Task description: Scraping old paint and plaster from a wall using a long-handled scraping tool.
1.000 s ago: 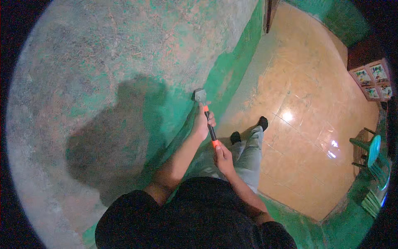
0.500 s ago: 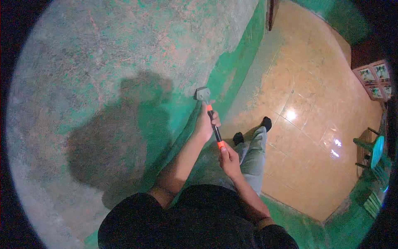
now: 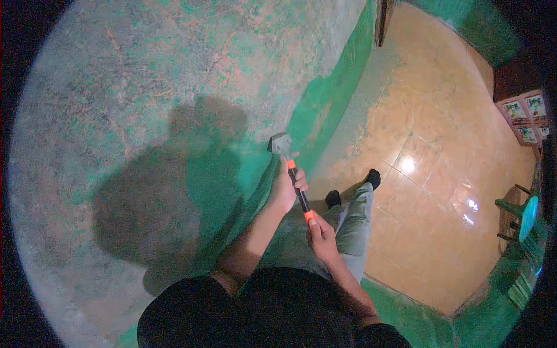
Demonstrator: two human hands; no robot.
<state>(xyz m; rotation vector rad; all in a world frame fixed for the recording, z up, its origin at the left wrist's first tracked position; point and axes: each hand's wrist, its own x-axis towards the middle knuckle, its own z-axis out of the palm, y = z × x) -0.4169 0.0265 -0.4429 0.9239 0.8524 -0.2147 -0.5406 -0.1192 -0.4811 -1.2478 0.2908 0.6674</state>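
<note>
Both my hands grip a long-handled scraper (image 3: pixel 301 196) with a black and orange handle and a wide grey metal head. My left hand (image 3: pixel 285 187) wraps round the upper handle just below the head. Lower down, my right hand (image 3: pixel 321 236) is closed round the orange butt end. The scraper's head is at the wall (image 3: pixel 220 58), by the border between worn, patchy grey paint and solid green paint; whether its edge touches the surface I cannot tell. My shadow falls across the wall left of my arms.
Glossy orange floor tiles (image 3: pixel 418 203) lie to the right, under my feet in black socks (image 3: pixel 373 178). At the far right stand a green plastic stool (image 3: pixel 527 218) and a wooden cabinet (image 3: pixel 519 110) with picture panels. A dark wooden post (image 3: pixel 382 23) rises at the top.
My hands and the scraper have shifted slightly down and toward my body, the head moving a little along the wall. My grip is the same.
</note>
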